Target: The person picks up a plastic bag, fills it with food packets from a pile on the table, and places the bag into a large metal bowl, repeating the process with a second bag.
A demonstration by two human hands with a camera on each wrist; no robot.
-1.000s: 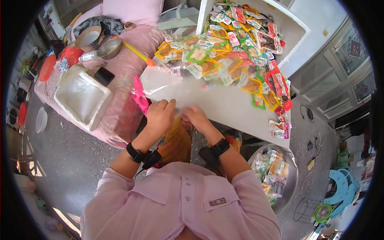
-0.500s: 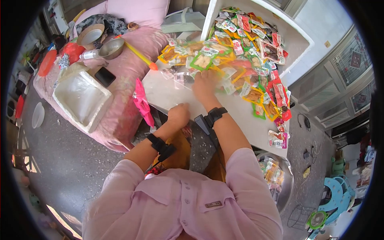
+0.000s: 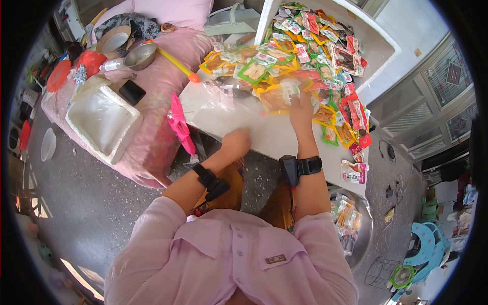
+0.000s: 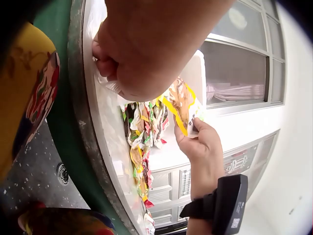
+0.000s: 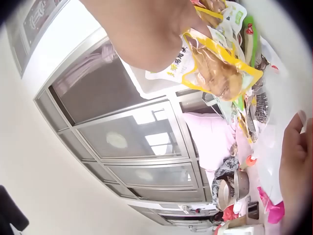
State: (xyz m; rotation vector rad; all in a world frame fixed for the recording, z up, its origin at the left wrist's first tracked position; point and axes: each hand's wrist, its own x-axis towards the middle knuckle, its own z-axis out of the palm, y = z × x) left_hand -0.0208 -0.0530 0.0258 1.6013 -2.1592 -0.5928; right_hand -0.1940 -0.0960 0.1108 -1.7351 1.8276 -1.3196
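Observation:
My right hand [image 3: 301, 113] pinches a yellow-edged packet of brown food [image 3: 274, 98] by one end, above the table. In the right wrist view that packet [image 5: 217, 71] shows a clear window and a white printed end under the fingers. My left hand [image 3: 236, 143] is curled near the table's front edge. It grips a clear plastic bag [image 3: 223, 104], which spreads over the tabletop. In the left wrist view the fingers [image 4: 105, 66] curl down on the thin plastic. Behind the hands lies a heap of food packets [image 3: 254, 70], edged in yellow, green and red.
The heap runs into a white foam box [image 3: 376, 63] at the back of the table [image 3: 284, 137]. A pink bag [image 3: 179, 127] hangs at the left edge. Below right stands a metal basin [image 3: 367, 223] with packets. A foam tray [image 3: 104, 124] lies on the bed.
My right hand has gone from beside the left hand to the heap, then rightward, and now holds the yellow-edged packet up. The left hand has shifted slightly right along the table edge.

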